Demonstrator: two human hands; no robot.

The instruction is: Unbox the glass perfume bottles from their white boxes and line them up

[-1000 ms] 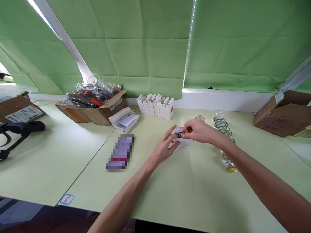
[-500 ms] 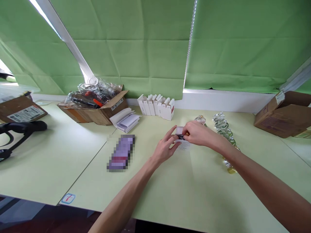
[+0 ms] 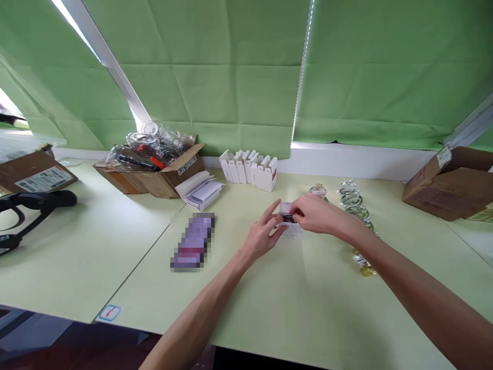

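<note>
A small white box [image 3: 285, 207] stands on the table with its top open and a dark inside showing. My left hand [image 3: 264, 234] grips the box from the left, thumb at the near side and index finger stretched along the far side. From the right, my right hand [image 3: 314, 213] reaches over the opening with its fingers curled and closed at the box's mouth. What those fingers hold is hidden. A printed white surface [image 3: 291, 233] lies just below the box. Behind my right hand sits a clear-wrapped item [image 3: 318, 190] with a gold part.
Several clear-wrapped items [image 3: 355, 208] form a row beside my right forearm. White boxes [image 3: 248, 169] stand at the back, near folded papers [image 3: 200, 190]. A phone [image 3: 193, 241], blurred out, lies left. Cardboard boxes [image 3: 165, 182] [image 3: 449, 180] stand on both sides.
The gold-coloured bit that showed at my right fingertips is now mostly out of sight. My right fingers have shifted slightly at the box's mouth. My left hand keeps its place.
</note>
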